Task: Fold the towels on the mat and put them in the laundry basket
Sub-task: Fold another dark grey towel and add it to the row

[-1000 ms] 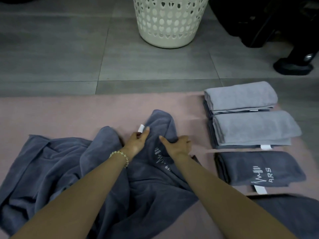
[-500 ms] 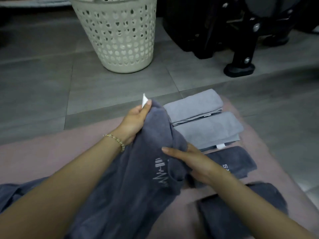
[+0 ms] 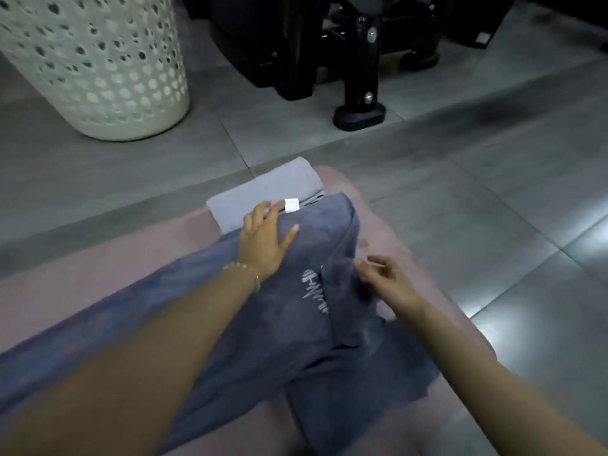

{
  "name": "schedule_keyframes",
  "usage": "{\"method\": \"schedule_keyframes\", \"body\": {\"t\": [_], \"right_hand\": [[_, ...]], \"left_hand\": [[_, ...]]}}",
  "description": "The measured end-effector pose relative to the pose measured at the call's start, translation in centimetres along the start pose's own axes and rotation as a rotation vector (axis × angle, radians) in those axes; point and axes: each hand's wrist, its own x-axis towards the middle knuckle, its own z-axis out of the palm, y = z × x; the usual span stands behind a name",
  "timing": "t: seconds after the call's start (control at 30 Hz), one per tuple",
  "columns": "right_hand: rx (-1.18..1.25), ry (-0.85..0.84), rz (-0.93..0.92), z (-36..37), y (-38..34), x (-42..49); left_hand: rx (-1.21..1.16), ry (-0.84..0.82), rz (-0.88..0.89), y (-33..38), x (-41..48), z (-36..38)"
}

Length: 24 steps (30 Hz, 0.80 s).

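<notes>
A dark grey towel with white embroidery and a white tag lies rumpled across the pink mat, draped over the folded towels at the mat's right end. My left hand rests flat on the towel's far corner, beside the tag, with its fingers spread. My right hand hovers at the towel's right fold with fingers loosely curled, holding nothing that I can see. A folded light grey towel shows beyond my left hand. The cream perforated laundry basket stands on the floor at the far left.
Grey floor tiles surround the mat. Black equipment legs and a black foot stand beyond the mat to the right of the basket. Another dark towel portion lies at the mat's near right.
The dark towel, lifted by its tagged corner before, has been carried right and laid over the folded stack. My left hand now lies flat on it; my right hand has let go.
</notes>
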Motion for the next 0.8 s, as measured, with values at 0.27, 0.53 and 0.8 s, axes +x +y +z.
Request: {"method": "schedule_keyframes", "body": {"t": [0.27, 0.53, 0.8], "right_hand": [[-0.726, -0.096, -0.210, -1.6, 6.2, -1.9], [-0.286, -0.295, -0.261, -2.5, 2.1, -5.9], [-0.338, 0.117, -0.004, -12.3, 4.8, -6.2]], "left_hand": [[0.233, -0.200, 0.122, -2.9, -8.3, 2.8], [0.305, -0.343, 0.010, -1.4, -8.0, 3.0], [0.251, -0.377, 0.007, -1.3, -6.8, 2.3]]}}
